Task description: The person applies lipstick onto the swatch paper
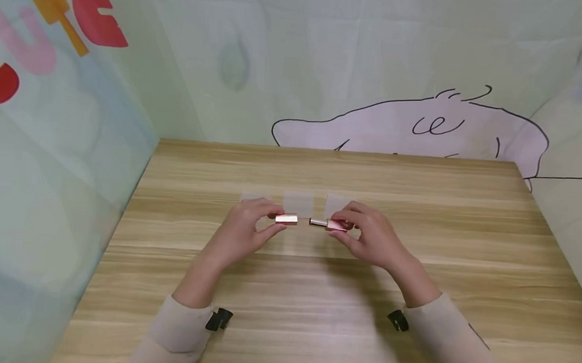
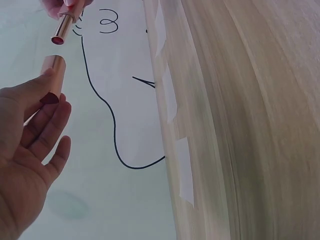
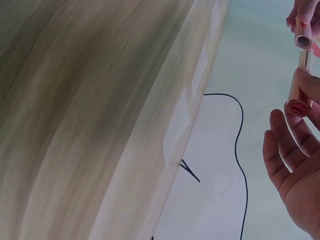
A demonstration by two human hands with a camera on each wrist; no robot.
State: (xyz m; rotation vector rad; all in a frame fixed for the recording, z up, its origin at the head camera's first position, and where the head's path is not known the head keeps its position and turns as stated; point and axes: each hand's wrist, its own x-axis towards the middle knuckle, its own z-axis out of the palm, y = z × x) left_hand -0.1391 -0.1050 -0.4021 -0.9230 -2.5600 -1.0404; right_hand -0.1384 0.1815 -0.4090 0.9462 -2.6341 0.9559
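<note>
Between thumb and fingers, my left hand (image 1: 243,227) pinches a shiny rose-gold lipstick cap (image 1: 286,219), its open end facing right. My right hand (image 1: 373,233) grips the base of a lipstick (image 1: 319,222) whose metal inner tube points left at the cap. A short gap separates the two parts in the head view. In the left wrist view a dark red tip shows inside the mouth of the lipstick (image 2: 59,39), just above the cap (image 2: 54,75). A red label marks the bottom of the lipstick base (image 3: 298,108) in the right wrist view.
Both hands are over a wood-grain table (image 1: 286,306). Three pale translucent squares lie in a row near its far side, including a middle square (image 1: 298,203) behind the cap. A printed cloth backdrop (image 1: 300,62) hangs beyond the table and along its sides.
</note>
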